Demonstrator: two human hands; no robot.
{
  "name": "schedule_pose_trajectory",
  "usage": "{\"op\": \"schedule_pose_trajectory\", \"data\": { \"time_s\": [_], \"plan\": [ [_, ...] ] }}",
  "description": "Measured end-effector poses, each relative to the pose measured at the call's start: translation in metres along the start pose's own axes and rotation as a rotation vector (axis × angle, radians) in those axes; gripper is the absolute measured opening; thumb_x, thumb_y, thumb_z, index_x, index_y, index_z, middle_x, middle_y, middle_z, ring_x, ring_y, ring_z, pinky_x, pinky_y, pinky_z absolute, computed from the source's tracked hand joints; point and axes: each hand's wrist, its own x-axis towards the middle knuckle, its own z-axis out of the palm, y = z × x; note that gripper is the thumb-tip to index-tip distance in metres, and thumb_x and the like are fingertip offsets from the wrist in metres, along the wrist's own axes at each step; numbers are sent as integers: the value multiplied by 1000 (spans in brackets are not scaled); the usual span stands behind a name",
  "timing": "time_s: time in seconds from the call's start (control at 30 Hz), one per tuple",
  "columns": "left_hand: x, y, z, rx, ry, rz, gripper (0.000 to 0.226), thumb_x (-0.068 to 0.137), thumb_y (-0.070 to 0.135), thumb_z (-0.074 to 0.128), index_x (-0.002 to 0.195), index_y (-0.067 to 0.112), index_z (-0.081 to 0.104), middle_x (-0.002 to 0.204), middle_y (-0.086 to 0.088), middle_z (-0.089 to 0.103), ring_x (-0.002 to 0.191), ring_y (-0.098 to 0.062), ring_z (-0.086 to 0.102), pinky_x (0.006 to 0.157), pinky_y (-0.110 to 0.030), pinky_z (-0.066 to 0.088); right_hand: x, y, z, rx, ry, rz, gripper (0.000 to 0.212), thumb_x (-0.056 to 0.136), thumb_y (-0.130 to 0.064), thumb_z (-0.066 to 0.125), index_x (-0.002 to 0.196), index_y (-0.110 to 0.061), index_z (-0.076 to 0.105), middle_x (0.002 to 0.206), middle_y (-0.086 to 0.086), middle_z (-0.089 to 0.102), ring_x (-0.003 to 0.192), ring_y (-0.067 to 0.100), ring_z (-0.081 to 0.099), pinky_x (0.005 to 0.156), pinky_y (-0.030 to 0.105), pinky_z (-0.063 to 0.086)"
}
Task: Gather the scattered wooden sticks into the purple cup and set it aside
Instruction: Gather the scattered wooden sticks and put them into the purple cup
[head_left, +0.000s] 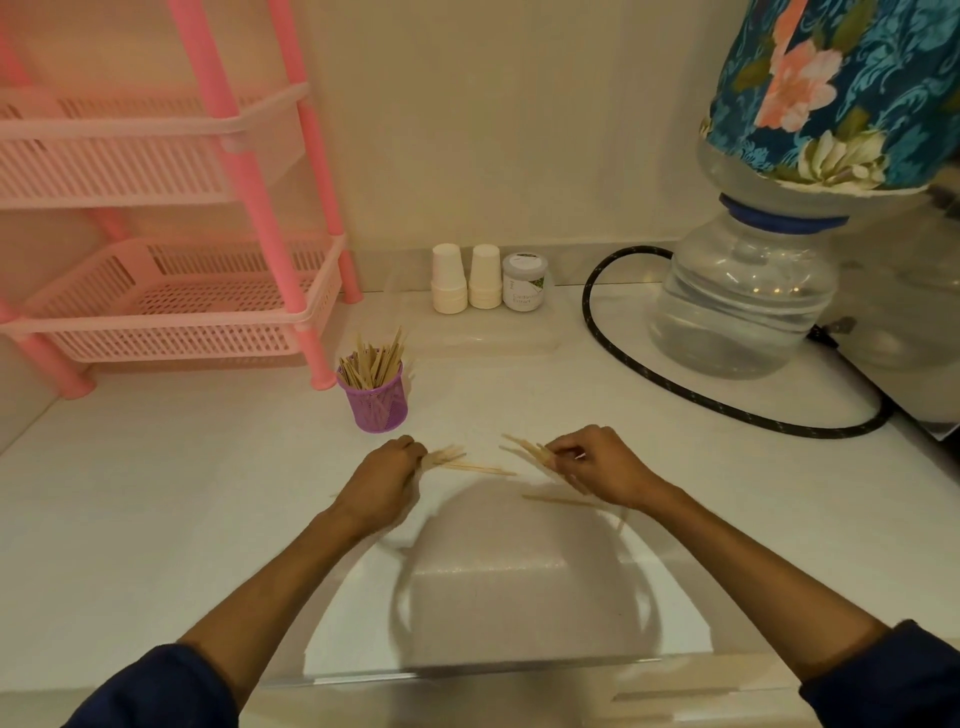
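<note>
A purple mesh cup stands upright on the white counter, with many wooden sticks poking out of its top. Just below it, my left hand grips a small bunch of sticks that point to the right. My right hand pinches another bundle of sticks fanned out to the left. A thin stick lies on the counter between my hands. One more stick lies under my right wrist.
A pink plastic rack stands at the back left. Two stacks of white paper cups and a small jar sit against the wall. A black hose loops beside a large water bottle at the right.
</note>
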Motion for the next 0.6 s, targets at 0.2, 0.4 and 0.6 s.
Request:
{"op": "schedule_pose_trajectory", "data": {
  "time_s": [0.2, 0.4, 0.6],
  "plan": [
    [28, -8, -27, -443, 131, -126, 17, 96, -3, 44, 88, 0, 59, 82, -9, 61, 75, -17, 54, 71, -20, 42, 21, -11, -7, 605, 66, 133, 14, 92, -17, 65, 95, -16, 79, 95, -3, 77, 89, 4, 67, 74, 18, 44],
    [54, -5, -42, -1028, 234, -478, 27, 92, -8, 34, 82, 9, 51, 65, -3, 47, 58, -12, 46, 54, -21, 40, 43, -30, 3, 965, 137, 282, 27, 101, -13, 41, 99, -14, 69, 72, -3, 56, 67, 10, 53, 65, 25, 37],
    [70, -3, -60, -1503, 286, -598, 25, 86, 3, 28, 68, 14, 41, 47, 7, 30, 44, -8, 24, 41, -20, 21, 68, -59, 16, 1206, 218, 382, 28, 91, -21, 30, 66, -17, 40, 52, -6, 27, 43, 9, 20, 44, 24, 14]
  ]
}}
